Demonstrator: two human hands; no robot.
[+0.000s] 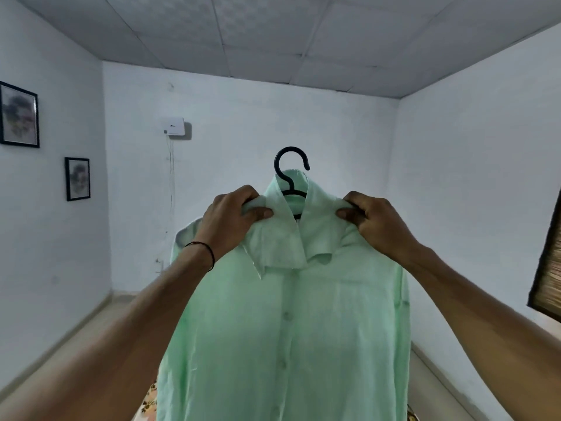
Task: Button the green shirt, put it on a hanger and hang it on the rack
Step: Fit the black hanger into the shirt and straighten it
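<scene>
Head view: left hand (233, 220) and right hand (379, 223) pinch the shoulders of the hanging pale green shirt (288, 329), black plastic hanger hook (290, 165) upright midway between them.

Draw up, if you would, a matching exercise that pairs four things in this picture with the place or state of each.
Column one:
1. green shirt
2. hanger
3. left hand
4. white box

Column two:
A. mounted on the far wall
B. pale, draped on the hanger and held up
C. black, its hook sticking up above the shirt
D. grips the shirt at one shoulder

Pairs: 1-B, 2-C, 3-D, 4-A.
</scene>
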